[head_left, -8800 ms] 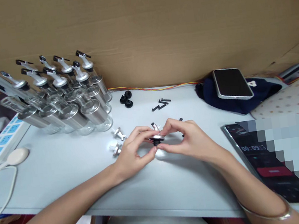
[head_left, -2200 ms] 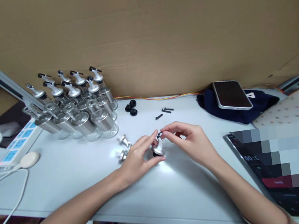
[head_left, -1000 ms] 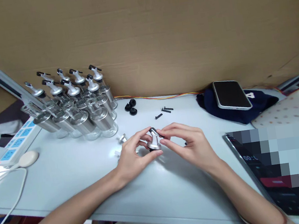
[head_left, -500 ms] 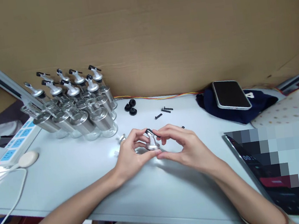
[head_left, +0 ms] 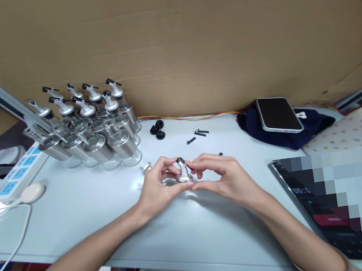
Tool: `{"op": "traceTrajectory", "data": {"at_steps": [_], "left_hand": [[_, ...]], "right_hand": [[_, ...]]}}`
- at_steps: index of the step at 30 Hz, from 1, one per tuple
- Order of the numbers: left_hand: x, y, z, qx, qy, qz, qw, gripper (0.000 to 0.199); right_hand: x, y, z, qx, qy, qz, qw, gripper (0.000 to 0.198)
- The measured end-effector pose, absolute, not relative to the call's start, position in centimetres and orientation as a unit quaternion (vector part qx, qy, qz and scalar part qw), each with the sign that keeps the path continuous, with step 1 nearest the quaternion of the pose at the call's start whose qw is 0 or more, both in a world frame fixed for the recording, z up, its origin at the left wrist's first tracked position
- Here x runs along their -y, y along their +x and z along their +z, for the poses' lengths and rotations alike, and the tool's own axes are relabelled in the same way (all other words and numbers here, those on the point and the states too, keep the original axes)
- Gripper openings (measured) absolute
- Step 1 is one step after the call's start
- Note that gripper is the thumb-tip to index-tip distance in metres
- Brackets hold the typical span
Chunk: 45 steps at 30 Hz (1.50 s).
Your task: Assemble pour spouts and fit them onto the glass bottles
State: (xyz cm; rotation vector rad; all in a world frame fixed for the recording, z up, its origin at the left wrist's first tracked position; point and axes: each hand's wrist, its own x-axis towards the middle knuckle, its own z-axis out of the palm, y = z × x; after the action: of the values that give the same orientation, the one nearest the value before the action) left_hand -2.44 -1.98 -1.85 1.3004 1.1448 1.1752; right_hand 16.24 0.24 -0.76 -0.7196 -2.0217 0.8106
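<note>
A silver pourer spout (head_left: 184, 173) with a black flip lever is held upright between my two hands, above the front middle of the table. My left hand (head_left: 158, 184) grips it from the left, thumb at its base and fingers behind. From the right, my right hand (head_left: 223, 171) pinches it, fingertips at the black lever and thumb at the base rim. Another silver spout (head_left: 147, 166) lies partly hidden behind my left hand. Beyond my hands are several black rubber stoppers (head_left: 160, 134) and small black levers (head_left: 201, 132).
Glass bottles with steel sleeves (head_left: 98, 148) crowd the back left, several topped with spouts. A power strip (head_left: 22, 169) and white cables lie left. At right are a phone (head_left: 279, 115) on a dark cap (head_left: 252, 130) and a tablet (head_left: 320, 210). Cardboard (head_left: 172, 47) walls the back.
My hands stay around the spout, with only a slight shift of the right fingers at its black lever. The whole view has moved a few pixels.
</note>
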Motion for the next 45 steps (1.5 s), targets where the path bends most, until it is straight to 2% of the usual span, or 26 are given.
{"op": "traceTrajectory", "data": {"at_steps": [13, 19, 23, 28, 36, 45], "left_hand": [[2.0, -2.5, -2.3, -0.431, 0.549, 0.504, 0.508, 0.054], [2.1, -3.0, -2.2, -0.391, 0.626, 0.512, 0.439, 0.022], [2.1, -3.2, -2.1, -0.389, 0.678, 0.494, 0.381, 0.026], [1.8, -3.4, -2.4, -0.391, 0.700, 0.505, 0.321, 0.022], [2.0, -3.3, -2.5, -0.400, 0.704, 0.492, 0.320, 0.016], [1.7, -3.4, -2.3, -0.417, 0.702, 0.489, 0.308, 0.014]], "right_hand": [[0.1, 15.9, -0.4, 0.760, -0.353, 0.338, 0.429, 0.032], [0.3, 15.7, -0.2, 0.731, -0.367, 0.347, 0.459, 0.014], [0.3, 15.8, -0.1, 0.726, -0.372, 0.329, 0.476, 0.014], [0.3, 15.8, 0.0, 0.772, -0.338, 0.289, 0.454, 0.017], [0.3, 15.9, 0.2, 0.783, -0.343, 0.309, 0.417, 0.029], [0.5, 15.5, 0.1, 0.766, -0.356, 0.336, 0.417, 0.020]]}}
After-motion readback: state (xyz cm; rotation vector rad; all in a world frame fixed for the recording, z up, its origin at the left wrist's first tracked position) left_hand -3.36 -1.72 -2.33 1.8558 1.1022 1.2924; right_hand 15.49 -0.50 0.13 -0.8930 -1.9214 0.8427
